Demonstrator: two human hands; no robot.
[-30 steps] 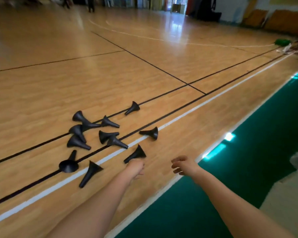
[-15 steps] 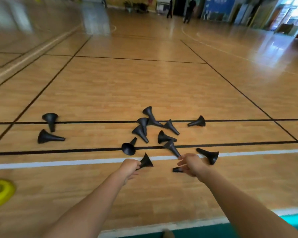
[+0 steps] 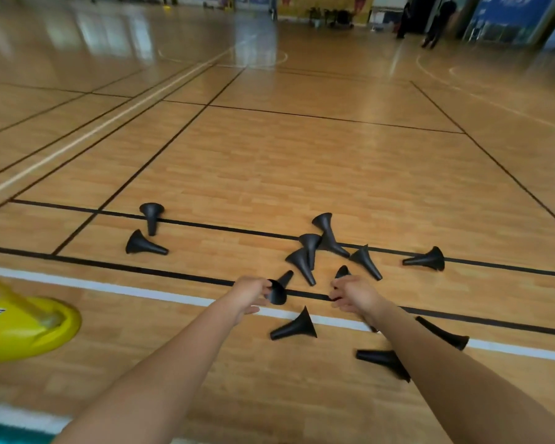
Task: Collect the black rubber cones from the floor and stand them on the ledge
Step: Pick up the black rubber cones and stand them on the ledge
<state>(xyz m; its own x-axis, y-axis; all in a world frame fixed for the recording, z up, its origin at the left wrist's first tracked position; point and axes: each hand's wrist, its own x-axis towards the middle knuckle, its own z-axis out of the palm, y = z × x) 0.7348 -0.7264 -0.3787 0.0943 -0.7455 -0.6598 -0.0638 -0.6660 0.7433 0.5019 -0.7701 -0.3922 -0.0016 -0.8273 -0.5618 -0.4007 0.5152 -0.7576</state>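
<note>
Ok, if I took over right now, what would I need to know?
Left hand: grips a cone by its wide end.
Right hand: at a second cone; grip hidden.
Other cones lie tipped on the floor: a cluster ahead, a pair to the left, three close by.
Done: nothing shown; ledge out of view.
Left: gather all, stand them there.

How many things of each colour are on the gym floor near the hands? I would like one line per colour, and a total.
Black cones: 12 in view, one gripped at its rim by the left hand; others may be hidden.
Yellow base: 1
Total: 13
</note>
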